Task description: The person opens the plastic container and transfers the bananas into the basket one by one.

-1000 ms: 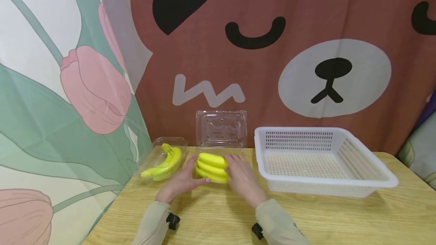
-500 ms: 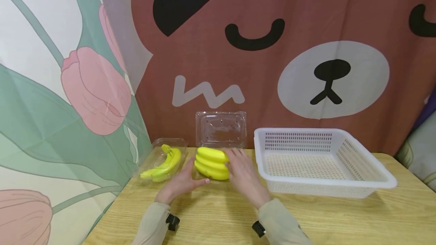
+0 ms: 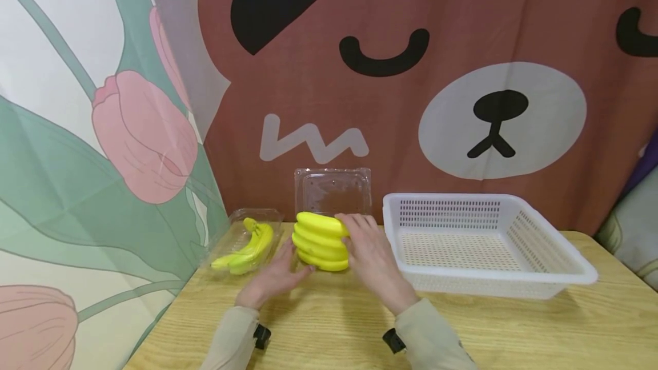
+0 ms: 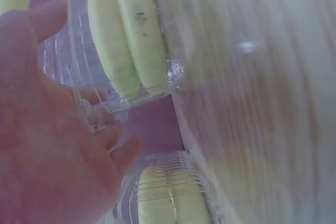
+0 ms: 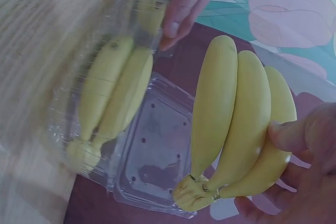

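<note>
In the head view my right hand (image 3: 371, 256) holds a yellow banana bunch (image 3: 320, 226) by its right side, raised over an open clear plastic clamshell box (image 3: 333, 190). The right wrist view shows the bunch's bananas (image 5: 252, 108) side by side, thumb on one and fingers behind. More bananas (image 5: 114, 85) lie in the box's base. At the base's left side is my left hand (image 3: 275, 278), gripping the rim; the left wrist view shows the fingers (image 4: 126, 153) around its edge. The box's lid stands upright at the back.
A second clear box (image 3: 233, 233) with bananas (image 3: 249, 250) stands to the left. To the right is a white perforated plastic basket (image 3: 493, 278) on the wooden table (image 3: 329, 324). A printed curtain (image 3: 401, 130) hangs right behind the table.
My right hand has lifted the banana bunch up from the box's base, exposing the bananas below it. My left hand has stayed almost in place at the box.
</note>
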Tool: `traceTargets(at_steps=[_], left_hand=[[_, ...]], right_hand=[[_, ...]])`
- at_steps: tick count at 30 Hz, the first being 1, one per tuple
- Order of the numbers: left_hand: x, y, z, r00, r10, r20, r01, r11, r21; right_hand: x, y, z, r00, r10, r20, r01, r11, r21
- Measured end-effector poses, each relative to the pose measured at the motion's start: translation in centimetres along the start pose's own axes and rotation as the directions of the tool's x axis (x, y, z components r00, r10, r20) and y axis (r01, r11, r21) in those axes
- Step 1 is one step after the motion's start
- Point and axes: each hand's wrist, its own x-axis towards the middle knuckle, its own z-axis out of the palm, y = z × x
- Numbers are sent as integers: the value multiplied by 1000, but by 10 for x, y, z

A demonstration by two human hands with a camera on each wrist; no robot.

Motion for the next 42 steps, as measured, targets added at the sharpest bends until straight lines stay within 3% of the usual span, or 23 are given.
traceTargets(at_steps=[7,14,22,30,38,42], left_hand=[[2,2,3,999,20,-41,-15,993,120],[3,-2,8,995,53,-81,-31,968,251],[3,-4,11,993,64,-103,-27,944,329],[3,0,10,992,86,-94,-51,944,327],[2,0,11,995,56,-82,-27,946,323],[3,0,11,993,70,-92,-37,946,322]], right_hand=[[0,0,-12,1000,15,-17,-15,1000,-2],[-1,5,-19,999,6,-44,-7,1000,-6],[0,8,-28,998,-24,-61,24,1000,8],[-4,17,-37,998,-6,-64,7,1000,11],[-10,31,-47,997,15,-78,-14,1000,8],[-12,38,-53,996,22,-91,-22,1000,2]])
